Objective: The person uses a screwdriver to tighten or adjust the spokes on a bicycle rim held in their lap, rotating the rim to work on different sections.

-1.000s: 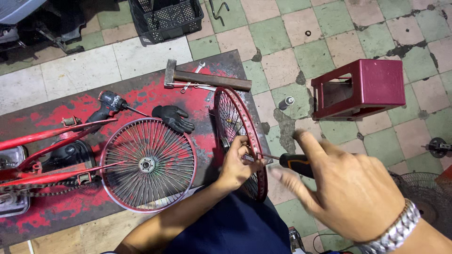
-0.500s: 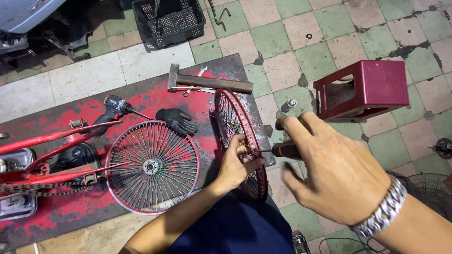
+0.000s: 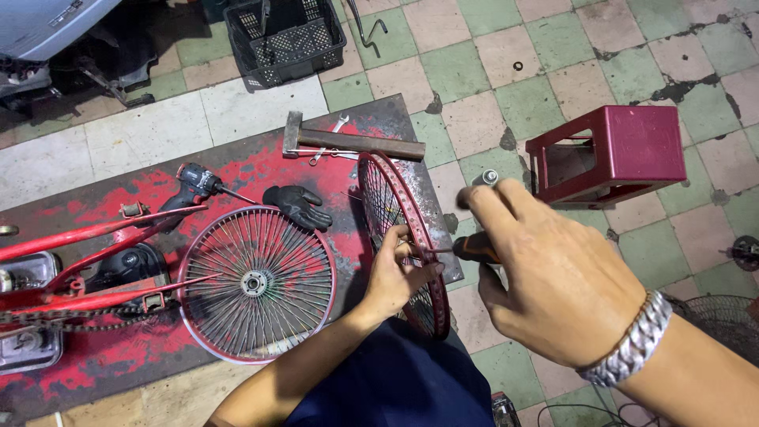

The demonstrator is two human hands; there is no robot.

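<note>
I see the red rim [image 3: 399, 237] standing on edge on the red-stained mat [image 3: 118, 190], its long line running away from me toward the hammer [image 3: 356, 142]. My left hand [image 3: 395, 277] is clenched round its near edge. My right hand [image 3: 553, 277] grasps a screwdriver [image 3: 473, 247], tip pointing left at the rim. A second wheel [image 3: 254, 283] lies flat beside; a glove [image 3: 296, 205] and drill [image 3: 198, 183] lie beyond.

Red spoked wheel [image 3: 403, 237] upright; screwdriver [image 3: 473, 248] at rim.
</note>
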